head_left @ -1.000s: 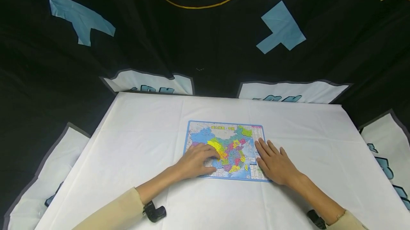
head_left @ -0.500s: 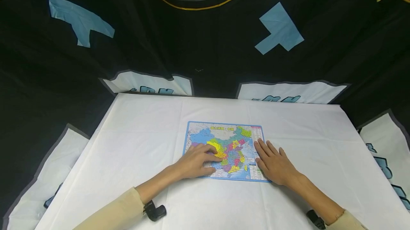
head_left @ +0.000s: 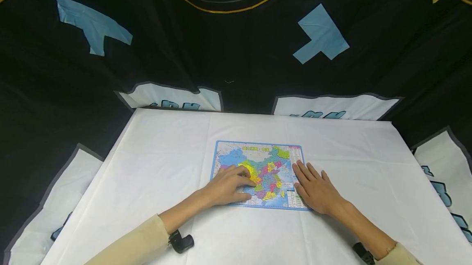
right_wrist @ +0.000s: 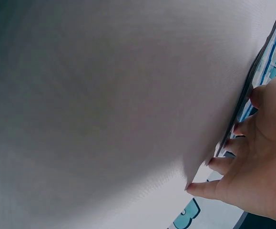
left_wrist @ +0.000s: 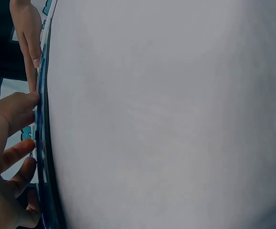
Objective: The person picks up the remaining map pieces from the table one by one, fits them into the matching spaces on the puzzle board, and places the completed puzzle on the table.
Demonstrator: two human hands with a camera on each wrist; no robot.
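A map puzzle board [head_left: 265, 175] with a blue rim lies flat on the white table, its map pieces in many colours. My left hand [head_left: 229, 185] rests on the board's lower left part, fingers spread and slightly bent with the tips on its surface. In the left wrist view the thumb and fingertips [left_wrist: 27, 167] meet the face of the board, which shows edge-on as a thin dark strip [left_wrist: 45, 143]. Flat over the right edge lies my right hand [head_left: 318, 189], fingers fairly straight and pointing away from me. Its fingertips reach both board and cloth in the right wrist view.
White cloth [head_left: 166, 150] covers the table around the board. Behind the far edge hangs a black curtain [head_left: 236, 52] with blue patches, and white printed panels [head_left: 339, 107] border the table. A black wrist camera [head_left: 180, 242] sits below the left sleeve.
My left index finger and thumb shift slightly over the board, and the left forearm edges a little to the right. The right hand and the board stay in place.
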